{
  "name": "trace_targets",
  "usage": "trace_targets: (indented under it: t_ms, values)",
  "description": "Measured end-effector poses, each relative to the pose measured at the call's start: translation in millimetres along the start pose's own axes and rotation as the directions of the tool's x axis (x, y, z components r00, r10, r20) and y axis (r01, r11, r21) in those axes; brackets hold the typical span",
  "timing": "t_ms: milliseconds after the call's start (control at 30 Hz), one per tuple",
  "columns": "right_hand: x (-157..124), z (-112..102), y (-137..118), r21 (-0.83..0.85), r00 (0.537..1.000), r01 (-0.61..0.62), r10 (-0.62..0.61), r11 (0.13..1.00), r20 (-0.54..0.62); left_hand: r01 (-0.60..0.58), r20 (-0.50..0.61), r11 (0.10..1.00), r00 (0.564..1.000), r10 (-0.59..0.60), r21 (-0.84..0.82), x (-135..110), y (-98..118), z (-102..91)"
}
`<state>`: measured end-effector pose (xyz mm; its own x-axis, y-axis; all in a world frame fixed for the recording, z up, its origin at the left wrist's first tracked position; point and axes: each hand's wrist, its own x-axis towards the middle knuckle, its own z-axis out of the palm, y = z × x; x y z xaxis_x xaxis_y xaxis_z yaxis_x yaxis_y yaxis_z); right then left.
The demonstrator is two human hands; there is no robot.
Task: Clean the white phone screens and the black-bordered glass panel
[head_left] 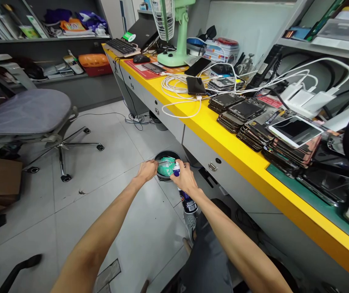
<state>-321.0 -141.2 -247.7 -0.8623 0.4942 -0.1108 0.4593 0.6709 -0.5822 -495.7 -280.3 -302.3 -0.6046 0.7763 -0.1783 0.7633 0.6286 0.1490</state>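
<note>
My left hand (146, 171) pinches a thin silvery strip (163, 162) over a black waste bin (167, 154). What the strip is, I cannot tell. My right hand (186, 177) grips a blue and white spray can (188, 202), with its top (177, 168) pointing toward the strip. A crumpled green plastic bag (166, 167) fills the bin's opening, just beneath both hands. The lower part of the can hangs below my right hand, and my fingers hide its middle.
A yellow-topped workbench (238, 142) runs along the right, holding stacked phones, a white tablet, white cables and chargers, a mint fan and a keyboard. Behind my left arm stands a grey office chair (25, 112). A cardboard box (0, 181) sits on the tiled floor.
</note>
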Motion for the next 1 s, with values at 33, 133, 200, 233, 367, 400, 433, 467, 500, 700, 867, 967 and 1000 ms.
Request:
trace_targets:
  t_ms: [33, 133, 200, 233, 367, 400, 433, 467, 500, 700, 867, 967, 1000]
  values:
    - [0, 0, 1, 0.0, 1.0, -0.001, 0.001, 1.0, -0.003, -0.001, -0.001, 1.0, 1.0, 0.001, -0.002, 0, 0, 0.6]
    - [0, 1, 2, 0.0, 1.0, -0.005, 0.005, 1.0, -0.008, -0.005, -0.003, 1.0, 1.0, 0.005, -0.008, 1, 0, 3.2]
    - [0, 2, 2, 0.001, 1.0, -0.01, 0.01, 1.0, -0.005, -0.009, 0.0, 1.0, 1.0, 0.009, -0.014, 2, 0, 5.1]
    - [0, 2, 2, 0.002, 1.0, -0.013, 0.013, 1.0, -0.003, -0.01, 0.003, 1.0, 1.0, 0.01, -0.018, 2, 0, 5.9]
    - [-1, 1, 0, 0.003, 1.0, -0.023, 0.023, 1.0, 0.001, -0.003, 0.011, 0.999, 1.0, 0.003, -0.041, 4, 0, 9.1]
    - [-1, 0, 0, 0.003, 1.0, -0.023, 0.023, 1.0, -0.001, 0.002, 0.012, 0.999, 1.0, -0.001, -0.051, 5, 0, 9.9]
    - [-1, 0, -1, 0.003, 1.0, -0.022, 0.022, 1.0, -0.004, 0.007, 0.013, 0.998, 1.0, -0.006, -0.062, 6, 0, 10.8]
    - [-2, -1, -1, 0.004, 1.0, -0.021, 0.021, 1.0, -0.006, 0.012, 0.015, 0.997, 1.0, -0.011, -0.076, 7, 1, 11.6]
    - [-2, -1, -2, 0.004, 1.0, -0.019, 0.019, 1.0, -0.008, 0.017, 0.017, 0.996, 1.0, -0.016, -0.093, 8, 1, 12.4]
    - [-5, 2, -1, 0.015, 1.0, -0.011, 0.011, 1.0, -0.024, 0.076, 0.041, 0.963, 0.997, -0.068, -0.259, 10, 5, 14.3]
    - [-9, -3, 6, 0.038, 0.998, -0.007, 0.01, 0.999, -0.066, 0.204, 0.094, 0.854, 0.979, -0.182, -0.478, 9, 1, 14.8]
    - [-17, -10, 12, 0.062, 0.995, -0.005, 0.012, 0.998, -0.103, 0.329, 0.183, 0.714, 0.944, -0.276, -0.618, 5, -7, 15.1]
    - [-20, -13, 14, 0.07, 0.993, -0.003, 0.011, 0.998, -0.116, 0.373, 0.225, 0.653, 0.927, -0.301, -0.659, 2, -10, 14.9]
